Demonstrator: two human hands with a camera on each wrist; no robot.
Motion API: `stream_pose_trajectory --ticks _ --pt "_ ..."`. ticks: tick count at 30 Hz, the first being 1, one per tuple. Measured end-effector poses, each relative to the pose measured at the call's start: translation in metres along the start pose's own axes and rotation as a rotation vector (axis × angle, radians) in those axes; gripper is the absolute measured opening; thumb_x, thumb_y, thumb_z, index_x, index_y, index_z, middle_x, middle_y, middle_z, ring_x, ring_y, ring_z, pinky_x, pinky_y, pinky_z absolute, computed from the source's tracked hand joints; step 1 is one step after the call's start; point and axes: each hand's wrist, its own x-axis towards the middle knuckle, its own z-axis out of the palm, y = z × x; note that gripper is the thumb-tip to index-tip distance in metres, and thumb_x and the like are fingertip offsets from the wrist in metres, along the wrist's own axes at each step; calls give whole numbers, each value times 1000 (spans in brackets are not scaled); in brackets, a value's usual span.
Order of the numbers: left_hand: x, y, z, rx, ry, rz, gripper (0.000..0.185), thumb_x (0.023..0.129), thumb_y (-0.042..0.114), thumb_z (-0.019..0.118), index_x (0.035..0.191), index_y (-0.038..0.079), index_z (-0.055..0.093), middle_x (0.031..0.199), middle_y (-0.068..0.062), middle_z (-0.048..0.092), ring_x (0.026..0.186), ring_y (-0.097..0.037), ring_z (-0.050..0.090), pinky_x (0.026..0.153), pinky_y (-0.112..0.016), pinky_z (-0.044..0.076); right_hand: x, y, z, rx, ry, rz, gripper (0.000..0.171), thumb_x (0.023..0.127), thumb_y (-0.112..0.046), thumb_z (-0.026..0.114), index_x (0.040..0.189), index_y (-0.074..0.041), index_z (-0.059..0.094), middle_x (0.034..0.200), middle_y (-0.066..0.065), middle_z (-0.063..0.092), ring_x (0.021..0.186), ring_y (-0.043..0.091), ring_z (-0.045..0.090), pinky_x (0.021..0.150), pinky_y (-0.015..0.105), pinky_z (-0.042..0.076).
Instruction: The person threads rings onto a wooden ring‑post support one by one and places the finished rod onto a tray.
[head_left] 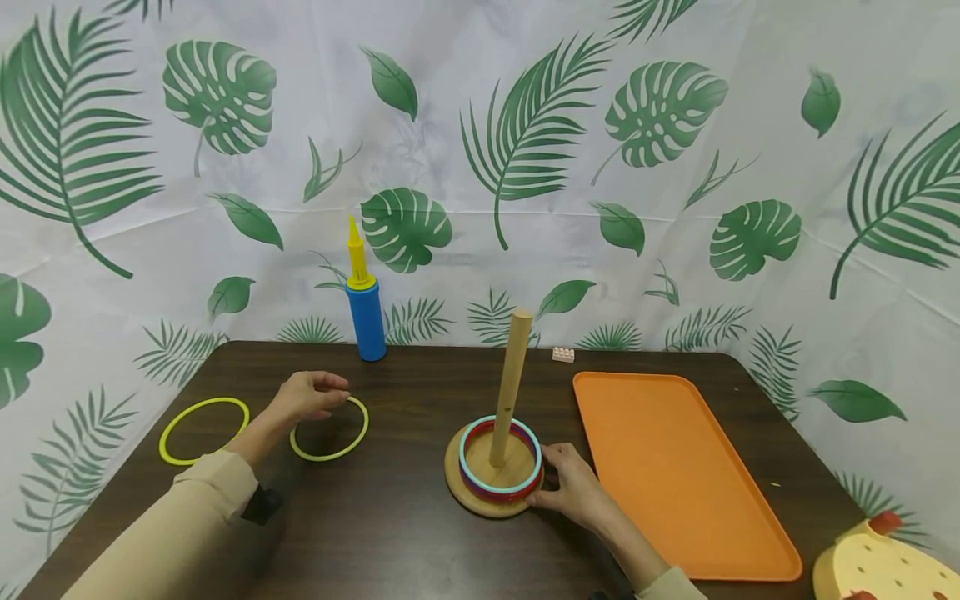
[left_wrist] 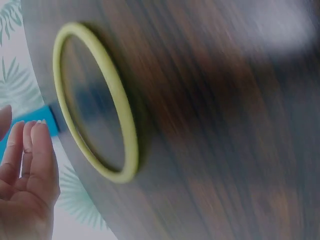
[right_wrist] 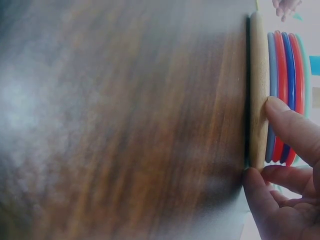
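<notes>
Yellowish ring (left_wrist: 117, 95) lies near left fingers (left_wrist: 42, 147), seemingly apart.

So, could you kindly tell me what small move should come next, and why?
Probably lower the left hand to pinch the yellow ring nearer the peg: the left wrist view shows the hand apart from that ring, while stacked rings circle the peg and the right hand holds the wooden base.
</notes>
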Motion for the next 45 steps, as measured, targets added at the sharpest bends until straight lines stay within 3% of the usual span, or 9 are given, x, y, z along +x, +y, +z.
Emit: stream_pose_trajectory --ticks 4,15,25,33,45 --pt "-2 -6 -13 25 20 -6 40 92 12 60 123 -10 52 109 -22 61 103 -37 57 85 -44 54 1 -1 0 -3 7 1 64 66 -3 83 124 7 55 111 19 48 107 32 50 83 33 55" --pt "1 -32 -37 106 56 -11 39 89 9 62 120 -14 52 102 -21 63 81 -17 61 74 -36 57 0 -2 -1 8 3 12 66 67 -3 83 125 8 54 113 21 47 108 34 50 83 34 55" --pt "0 -40 -40 82 40 -53 38 88 5 63 118 -15 51 98 -18 62 82 -17 60 76 -37 57 0 -2 -1 16 1 16 66 68 -5 82 126 6 54 113 20 47 107 33 50 84 35 54" --pt "0 -47 -38 74 21 -31 40 85 -1 63 118 -19 48 92 -15 63 75 -8 57 71 -32 57 -1 -2 0 14 -1 25 66 68 -4 82 126 7 53 114 21 47 108 34 50 84 36 54" --pt "0 -48 -36 79 30 -42 40 81 -9 63 117 -20 48 88 -14 59 70 -8 54 64 -26 56 0 -1 0 11 3 16 67 67 -3 82 126 9 53 114 22 47 108 35 50 84 36 54"
